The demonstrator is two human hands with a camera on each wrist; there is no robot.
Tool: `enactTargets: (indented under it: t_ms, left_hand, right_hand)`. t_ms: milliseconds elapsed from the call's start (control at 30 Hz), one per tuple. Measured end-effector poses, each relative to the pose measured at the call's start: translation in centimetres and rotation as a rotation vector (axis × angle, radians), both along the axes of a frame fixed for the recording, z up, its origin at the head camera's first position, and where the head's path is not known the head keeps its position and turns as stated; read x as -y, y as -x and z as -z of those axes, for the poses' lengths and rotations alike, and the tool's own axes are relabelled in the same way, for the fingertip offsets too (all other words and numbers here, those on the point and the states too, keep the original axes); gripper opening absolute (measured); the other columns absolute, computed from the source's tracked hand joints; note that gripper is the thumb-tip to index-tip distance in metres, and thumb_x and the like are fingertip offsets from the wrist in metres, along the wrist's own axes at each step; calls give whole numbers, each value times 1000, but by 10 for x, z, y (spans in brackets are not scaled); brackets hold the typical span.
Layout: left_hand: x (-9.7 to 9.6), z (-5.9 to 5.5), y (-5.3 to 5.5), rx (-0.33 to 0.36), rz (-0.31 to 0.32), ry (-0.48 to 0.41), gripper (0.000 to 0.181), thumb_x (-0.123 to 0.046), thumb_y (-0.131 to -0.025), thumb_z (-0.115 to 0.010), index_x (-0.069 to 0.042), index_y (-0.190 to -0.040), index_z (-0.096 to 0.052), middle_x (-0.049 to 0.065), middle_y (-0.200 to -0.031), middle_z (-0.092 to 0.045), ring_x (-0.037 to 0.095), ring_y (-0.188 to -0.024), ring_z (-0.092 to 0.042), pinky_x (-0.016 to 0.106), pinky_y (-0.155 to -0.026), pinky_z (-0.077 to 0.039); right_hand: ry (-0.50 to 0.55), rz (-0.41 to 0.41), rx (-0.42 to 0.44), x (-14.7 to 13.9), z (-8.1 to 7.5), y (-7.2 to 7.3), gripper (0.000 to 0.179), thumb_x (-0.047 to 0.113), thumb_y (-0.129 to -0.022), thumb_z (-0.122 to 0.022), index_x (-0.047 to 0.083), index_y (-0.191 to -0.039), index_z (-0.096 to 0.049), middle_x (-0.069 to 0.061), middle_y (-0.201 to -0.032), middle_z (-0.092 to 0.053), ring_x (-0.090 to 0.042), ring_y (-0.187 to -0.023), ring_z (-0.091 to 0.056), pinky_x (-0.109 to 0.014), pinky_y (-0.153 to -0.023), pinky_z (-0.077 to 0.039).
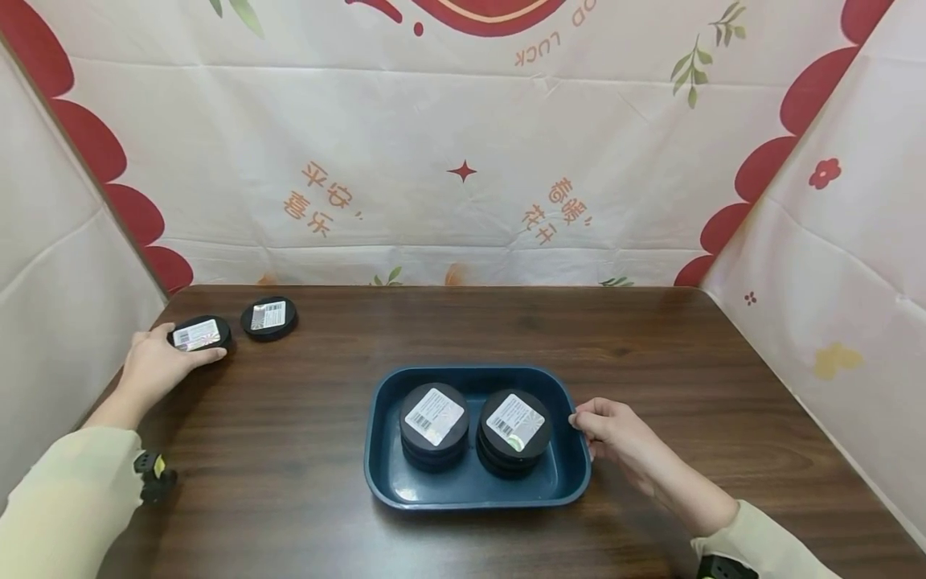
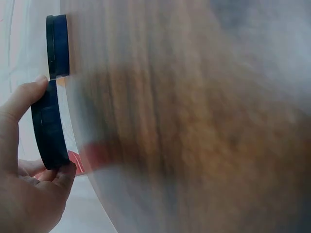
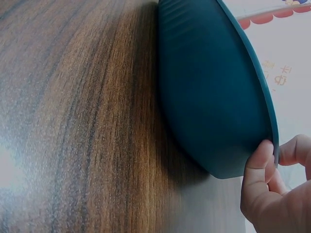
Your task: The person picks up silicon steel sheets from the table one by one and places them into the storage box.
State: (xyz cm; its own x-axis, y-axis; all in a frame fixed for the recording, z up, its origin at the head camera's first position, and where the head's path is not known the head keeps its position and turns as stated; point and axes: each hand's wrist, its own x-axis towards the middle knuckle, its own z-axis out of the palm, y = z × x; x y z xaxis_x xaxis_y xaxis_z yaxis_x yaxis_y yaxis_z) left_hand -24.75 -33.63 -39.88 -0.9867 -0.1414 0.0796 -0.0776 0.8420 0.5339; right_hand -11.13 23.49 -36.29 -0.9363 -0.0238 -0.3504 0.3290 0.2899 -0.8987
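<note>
At the far left of the table, my left hand (image 1: 161,355) grips a flat round black container (image 1: 198,333) with a white barcode label on top. The thumb and fingers span its sides, and in the left wrist view this container (image 2: 49,127) stands slightly tilted. A second black container (image 1: 269,318) lies just beyond it to the right. My right hand (image 1: 615,438) pinches the right rim of a dark blue tray (image 1: 477,500), thumb and fingers on either side of the edge. Inside the tray stand two stacks of the same containers, a left stack (image 1: 434,426) and a right stack (image 1: 513,433).
The brown wooden table (image 1: 304,450) ends at a white printed cloth (image 1: 434,129) hung behind it. White cloth also hangs along the left side (image 1: 65,201) and the right side (image 1: 854,281). Most of the left wrist view is blurred wood grain.
</note>
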Motion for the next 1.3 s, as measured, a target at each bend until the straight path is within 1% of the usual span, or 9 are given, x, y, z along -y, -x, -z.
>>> enactTargets:
  t_ms: [67, 200, 433, 567, 667, 800, 1033, 1167, 1300]
  left_hand:
    - [-1, -1, -4, -7, -6, -7, 96, -49, -76, -71, 21, -128, -30, 39, -111, -35, 48, -103, -33, 58, -80, -35]
    - [-3, -3, -10, 16, 4, -20, 99, -52, -74, -71, 20, -129, -30, 39, -113, -34, 48, -101, -35, 57, -78, -36]
    - [-6, -1, -15, 6, 5, -34, 102, -54, -71, -73, 19, -128, -32, 38, -114, -33, 47, -98, -39, 55, -76, -38]
    - [-11, -2, -19, 19, 10, -46, 105, -58, -69, -73, 18, -128, -31, 36, -113, -32, 45, -96, -40, 53, -74, -40]
    - [-16, -2, -23, 27, 24, -55, 106, -58, -68, -74, 18, -128, -30, 35, -113, -32, 44, -95, -42, 51, -73, -40]
    - [-22, -3, -27, 11, 45, -54, 106, -57, -67, -75, 17, -128, -32, 33, -114, -33, 43, -96, -43, 49, -75, -39]
    - [-33, -6, -30, -4, 85, -57, 105, -55, -67, -77, 17, -129, -33, 32, -116, -34, 42, -98, -43, 48, -77, -38]
    - [-41, -10, -31, -7, 107, -67, 104, -56, -67, -77, 16, -130, -33, 32, -117, -34, 42, -100, -43, 49, -78, -38]
    - [-54, -17, -35, -15, 141, -79, 104, -56, -67, -76, 14, -131, -33, 31, -120, -33, 41, -101, -43, 49, -80, -38]
  right_hand:
    - [-2, -3, 2, 0, 0, 0, 20, 14, -92, -54, -6, -97, -50, -2, -71, -45, -16, -66, -48, -28, -58, -46]
    - [-10, -8, 2, 0, 0, 0, 23, 13, -91, -52, -8, -100, -49, -3, -72, -45, -16, -66, -48, -28, -58, -46]
    - [-35, 3, 14, 1, -1, 0, 25, 12, -90, -51, -9, -103, -48, -3, -72, -45, -18, -67, -48, -29, -59, -46]
    - [-36, -3, 13, 0, -1, 0, 26, 13, -90, -51, -9, -104, -48, -3, -72, -46, -18, -68, -48, -29, -60, -46]
    - [-37, -3, 16, 0, -1, 0, 25, 13, -90, -51, -8, -103, -49, -3, -72, -46, -18, -68, -48, -29, -60, -46]
    - [-39, -5, 19, 0, 0, 1, 24, 13, -90, -51, -7, -102, -49, -2, -72, -45, -18, -67, -48, -29, -60, -47]
    - [-25, -9, 16, -1, 1, 1, 23, 14, -92, -52, -8, -99, -50, -2, -71, -46, -17, -66, -49, -29, -60, -47]
    - [-16, -10, 12, -1, 0, 0, 23, 13, -91, -52, -8, -99, -49, -2, -70, -46, -17, -66, -49, -29, -60, -47]
    - [-17, -9, 5, 0, -1, 1, 24, 13, -90, -52, -9, -100, -49, -2, -70, -46, -17, -65, -49, -29, -59, -46]
